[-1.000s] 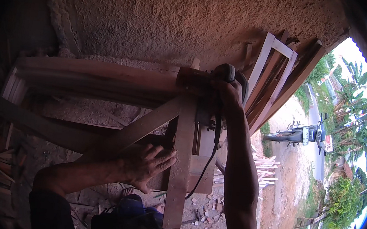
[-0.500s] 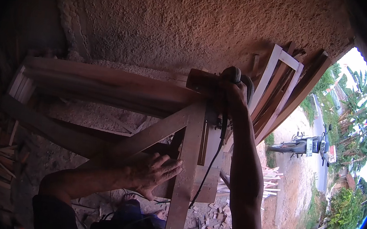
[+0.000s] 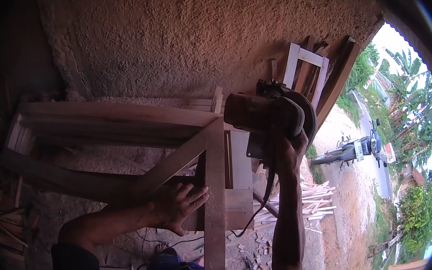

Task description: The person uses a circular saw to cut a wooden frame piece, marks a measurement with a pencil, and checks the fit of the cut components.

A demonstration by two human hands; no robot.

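Observation:
My right hand [image 3: 287, 149] is wrapped round the handle of a circular saw [image 3: 265, 113], whose dark motor body, round guard and flat base plate show. The saw is at the right end of a wooden frame [image 3: 119, 112], close to the corner. Part of its grip and its blade are hidden. A cord [image 3: 265, 202] hangs from it. My left hand [image 3: 180, 207] lies spread on the near side of the frame, beside the diagonal brace [image 3: 177, 160]. Just right of its fingertips runs a crosswise board [image 3: 215, 197] that sticks out toward me.
Wooden pieces and a pale frame [image 3: 309, 56] lean on the rough wall [image 3: 183, 38]. A pile of thin offcuts [image 3: 314, 199] and scattered small blocks [image 3: 262, 249] lie on the ground. Further right stands a motorbike [image 3: 349, 150]. More scrap wood [image 3: 7, 224] lies at lower left.
My right hand has drawn the circular saw back off the frame's far corner, toward me and to the right. My left hand stays on the wood. The whole view has shifted a little.

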